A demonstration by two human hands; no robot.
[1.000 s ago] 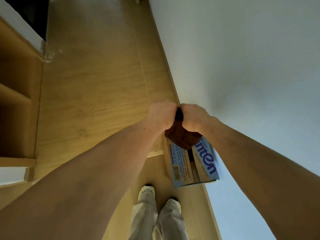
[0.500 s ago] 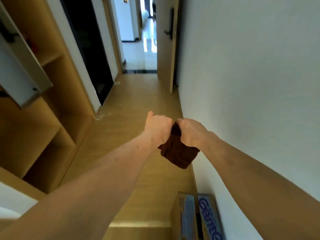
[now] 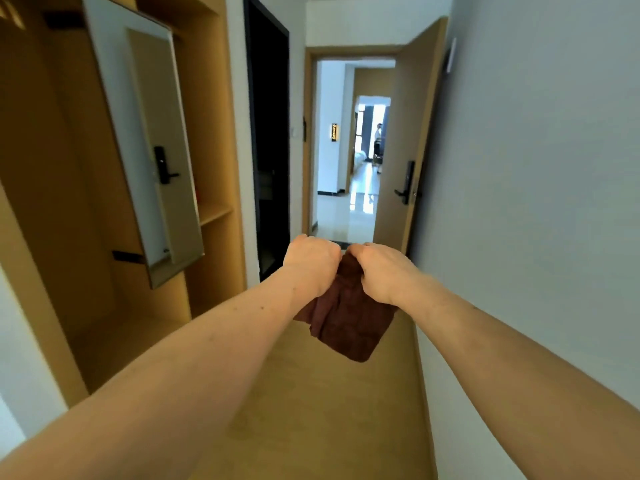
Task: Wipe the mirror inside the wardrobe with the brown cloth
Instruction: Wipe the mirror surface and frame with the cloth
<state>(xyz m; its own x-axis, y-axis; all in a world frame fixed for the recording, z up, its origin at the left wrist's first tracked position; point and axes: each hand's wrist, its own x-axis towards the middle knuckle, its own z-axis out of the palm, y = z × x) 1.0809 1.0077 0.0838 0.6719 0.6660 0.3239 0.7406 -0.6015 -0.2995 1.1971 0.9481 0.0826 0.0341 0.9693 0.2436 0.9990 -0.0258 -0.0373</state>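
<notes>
A brown cloth (image 3: 346, 317) hangs folded in front of me at mid-frame. My left hand (image 3: 311, 261) and my right hand (image 3: 377, 271) both grip its top edge, fists close together. The tall mirror (image 3: 145, 147) stands out from the open wooden wardrobe (image 3: 52, 168) on the left, held by dark brackets, and reflects a door with a black handle. Both hands are to the right of the mirror and lower than most of it, well apart from the glass.
A narrow corridor with a wood floor (image 3: 329, 410) runs ahead. A white wall (image 3: 536, 202) closes the right side. A dark doorway (image 3: 270, 150) lies past the wardrobe. An open wooden door (image 3: 408, 150) leads to a bright room with a distant person (image 3: 379, 133).
The view has tilted up from the floor, my feet and a cardboard box to the corridor and the mirror. Both hands have kept their hold on the cloth.
</notes>
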